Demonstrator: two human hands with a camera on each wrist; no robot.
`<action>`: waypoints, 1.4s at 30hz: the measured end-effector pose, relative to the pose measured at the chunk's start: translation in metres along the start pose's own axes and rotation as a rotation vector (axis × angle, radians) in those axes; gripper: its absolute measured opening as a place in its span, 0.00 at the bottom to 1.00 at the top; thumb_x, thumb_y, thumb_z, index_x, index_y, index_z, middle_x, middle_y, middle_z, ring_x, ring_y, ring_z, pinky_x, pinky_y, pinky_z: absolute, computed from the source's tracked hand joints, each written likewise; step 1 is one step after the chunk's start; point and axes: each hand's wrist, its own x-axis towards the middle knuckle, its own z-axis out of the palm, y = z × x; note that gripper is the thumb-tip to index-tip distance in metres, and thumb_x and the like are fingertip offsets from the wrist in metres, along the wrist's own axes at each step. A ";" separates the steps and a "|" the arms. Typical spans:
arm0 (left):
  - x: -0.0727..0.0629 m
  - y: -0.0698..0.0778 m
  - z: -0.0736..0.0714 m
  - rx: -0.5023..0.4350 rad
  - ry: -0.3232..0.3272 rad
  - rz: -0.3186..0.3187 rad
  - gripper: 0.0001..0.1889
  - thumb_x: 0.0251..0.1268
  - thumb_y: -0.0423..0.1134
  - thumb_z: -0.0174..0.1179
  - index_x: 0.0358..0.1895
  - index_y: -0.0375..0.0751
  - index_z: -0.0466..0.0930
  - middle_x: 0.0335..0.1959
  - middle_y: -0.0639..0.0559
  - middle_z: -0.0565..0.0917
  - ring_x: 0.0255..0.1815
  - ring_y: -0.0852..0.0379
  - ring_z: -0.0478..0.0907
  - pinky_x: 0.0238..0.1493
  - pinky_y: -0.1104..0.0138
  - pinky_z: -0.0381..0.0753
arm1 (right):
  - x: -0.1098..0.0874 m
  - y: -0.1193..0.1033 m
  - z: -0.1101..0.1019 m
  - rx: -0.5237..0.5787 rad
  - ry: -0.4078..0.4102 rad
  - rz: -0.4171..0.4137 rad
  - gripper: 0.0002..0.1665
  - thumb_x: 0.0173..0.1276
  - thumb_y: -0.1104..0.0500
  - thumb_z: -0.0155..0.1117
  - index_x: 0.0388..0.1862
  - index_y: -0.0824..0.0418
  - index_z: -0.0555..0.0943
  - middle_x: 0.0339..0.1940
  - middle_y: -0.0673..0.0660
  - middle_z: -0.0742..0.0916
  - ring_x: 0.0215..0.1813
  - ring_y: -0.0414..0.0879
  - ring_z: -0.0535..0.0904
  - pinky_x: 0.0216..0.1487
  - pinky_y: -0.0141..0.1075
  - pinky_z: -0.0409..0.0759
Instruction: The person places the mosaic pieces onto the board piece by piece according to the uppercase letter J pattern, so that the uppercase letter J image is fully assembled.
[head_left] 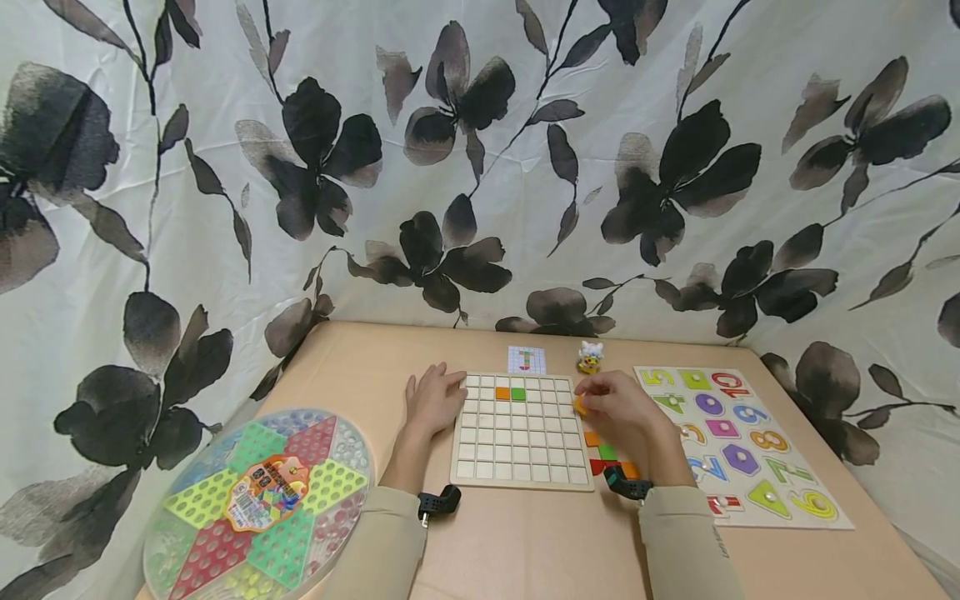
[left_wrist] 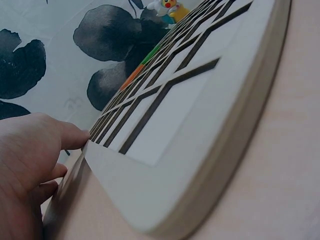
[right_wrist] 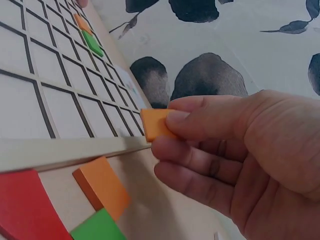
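Observation:
A white grid board (head_left: 522, 475) with dark lines lies on the table between my hands. An orange tile (head_left: 502, 393) and a green tile (head_left: 518, 394) sit side by side in its upper part. My left hand (head_left: 435, 400) rests at the board's upper left edge, a fingertip touching the rim in the left wrist view. By the upper right edge, my right hand (head_left: 622, 408) pinches a yellow-orange square tile (right_wrist: 156, 124) between thumb and fingers, above the table. Beneath that hand, loose orange (right_wrist: 102, 186), green (right_wrist: 100, 227) and red (right_wrist: 30, 207) tiles lie along the board's right side.
Behind the board are a small printed pattern card (head_left: 527, 360) and a little toy figure (head_left: 590, 357). A number-and-shape puzzle board (head_left: 813, 467) lies at the right. At the left is a round Chinese checkers board (head_left: 281, 546). A floral curtain (head_left: 555, 208) hangs behind the table.

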 end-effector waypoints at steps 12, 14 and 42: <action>0.000 0.000 0.001 0.000 0.002 0.006 0.20 0.75 0.44 0.59 0.66 0.48 0.83 0.79 0.36 0.67 0.84 0.35 0.56 0.82 0.35 0.38 | 0.004 -0.010 0.006 0.039 0.063 -0.088 0.13 0.72 0.62 0.69 0.52 0.65 0.88 0.43 0.58 0.88 0.43 0.50 0.79 0.43 0.34 0.81; 0.001 -0.001 0.001 0.003 0.002 0.005 0.20 0.75 0.44 0.59 0.67 0.48 0.83 0.80 0.37 0.67 0.84 0.35 0.56 0.82 0.35 0.38 | 0.005 -0.011 0.008 0.051 0.066 -0.121 0.13 0.72 0.63 0.70 0.52 0.67 0.88 0.42 0.59 0.88 0.42 0.49 0.79 0.42 0.32 0.81; 0.001 -0.001 0.002 0.001 -0.001 0.002 0.20 0.75 0.43 0.59 0.66 0.49 0.83 0.80 0.37 0.67 0.84 0.35 0.56 0.82 0.34 0.38 | 0.017 -0.035 0.044 0.215 0.089 -0.073 0.21 0.71 0.65 0.70 0.61 0.67 0.84 0.48 0.60 0.88 0.48 0.51 0.81 0.47 0.36 0.84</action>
